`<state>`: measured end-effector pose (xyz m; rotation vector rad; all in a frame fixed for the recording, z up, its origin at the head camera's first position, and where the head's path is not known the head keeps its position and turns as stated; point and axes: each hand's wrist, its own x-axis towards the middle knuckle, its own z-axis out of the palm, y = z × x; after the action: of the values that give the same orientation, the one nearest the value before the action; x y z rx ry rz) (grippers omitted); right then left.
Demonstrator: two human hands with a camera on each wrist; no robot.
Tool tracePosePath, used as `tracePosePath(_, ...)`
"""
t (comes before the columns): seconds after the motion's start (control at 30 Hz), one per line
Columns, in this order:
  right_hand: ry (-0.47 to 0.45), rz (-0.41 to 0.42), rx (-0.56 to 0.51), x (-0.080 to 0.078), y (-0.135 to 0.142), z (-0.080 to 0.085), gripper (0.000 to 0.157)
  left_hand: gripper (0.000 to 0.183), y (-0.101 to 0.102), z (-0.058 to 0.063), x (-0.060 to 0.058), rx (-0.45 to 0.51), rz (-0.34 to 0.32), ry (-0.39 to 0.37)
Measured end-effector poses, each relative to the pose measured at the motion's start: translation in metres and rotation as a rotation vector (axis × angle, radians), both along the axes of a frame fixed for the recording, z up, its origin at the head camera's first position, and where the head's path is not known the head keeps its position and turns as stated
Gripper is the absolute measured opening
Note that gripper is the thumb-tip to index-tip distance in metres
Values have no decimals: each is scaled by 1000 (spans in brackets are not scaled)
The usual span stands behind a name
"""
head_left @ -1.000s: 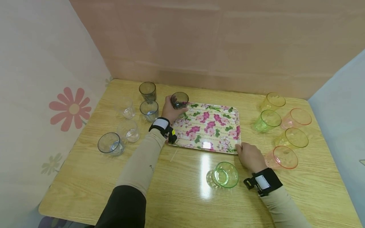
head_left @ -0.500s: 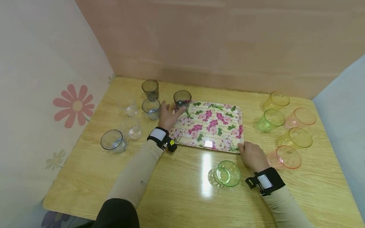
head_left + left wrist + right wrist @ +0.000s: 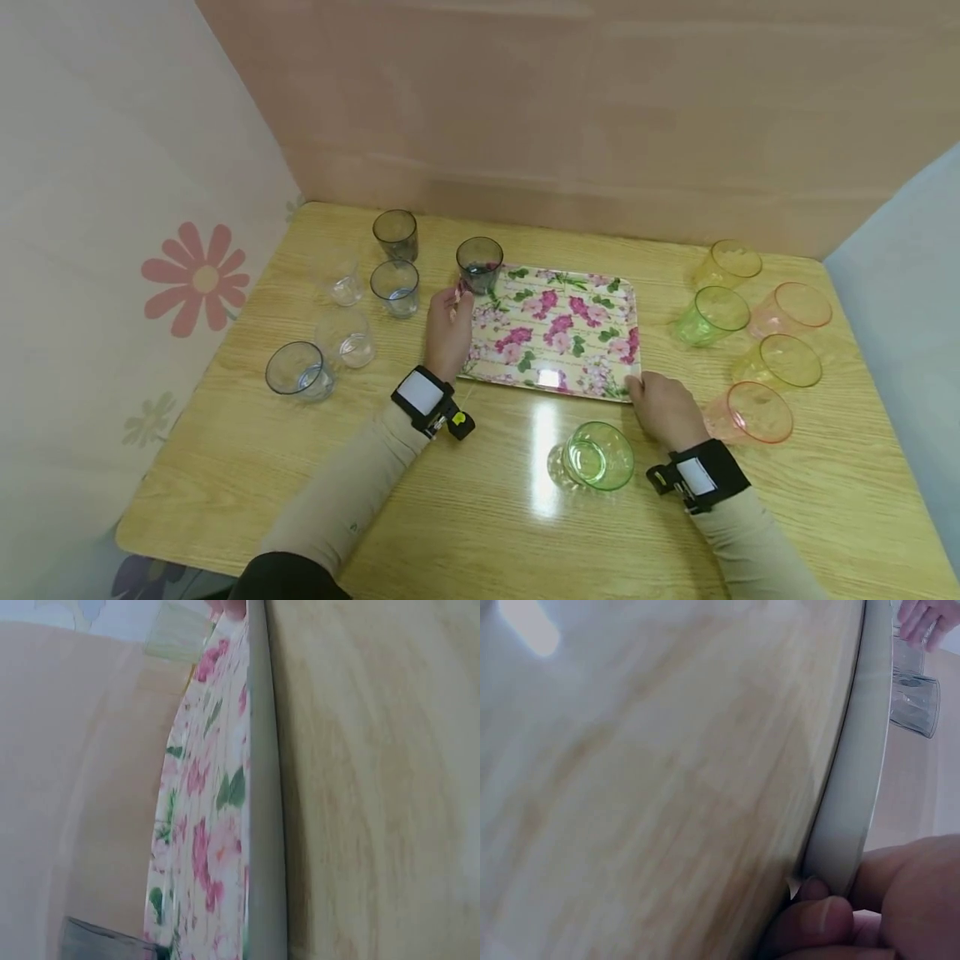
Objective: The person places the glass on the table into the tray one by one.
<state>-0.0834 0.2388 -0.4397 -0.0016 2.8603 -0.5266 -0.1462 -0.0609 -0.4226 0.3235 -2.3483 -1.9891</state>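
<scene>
A floral tray point(image 3: 555, 333) lies in the middle of the wooden table. On its back left corner stands a smoky grey glass tumbler point(image 3: 480, 265). My left hand point(image 3: 448, 332) is at the tray's left edge, just in front of that tumbler, thumb over the rim. Its fingers point(image 3: 924, 621) look extended and hold nothing in the right wrist view. With thumb above and fingers under the rim, my right hand point(image 3: 666, 408) pinches the tray's front right corner. A green tumbler point(image 3: 598, 457) stands on the table in front of the tray.
Left of the tray stand two grey tumblers, one at the back point(image 3: 396, 236), a bluish tumbler point(image 3: 298, 372) and clear tumblers point(image 3: 352, 342). To the right are yellow tumblers point(image 3: 776, 365), pink tumblers point(image 3: 750, 414) and another green tumbler point(image 3: 708, 318). A brown wall point(image 3: 555, 125) rises behind the table.
My left hand has let go of the grey tumbler on the tray and drawn back toward me along the left edge. My right hand stays at its corner.
</scene>
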Motion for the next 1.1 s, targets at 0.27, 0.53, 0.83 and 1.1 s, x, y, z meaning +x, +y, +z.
tracePosePath(0.27,-5,-5,12,-1,-1,1,42,55,6,9,33,190,-354,273)
tracePosePath(0.53,-27,-14,13,-1,-2,2,42,108,22,1,61,271,-873,251)
tracePosePath(0.83,-8,-5,10,-1,-2,2,43,131,44,-18,88,112,-1076,153)
tracePosePath(1.1,-39,-14,0,-1,-2,-1,43,128,64,-33,105,62,-1110,28)
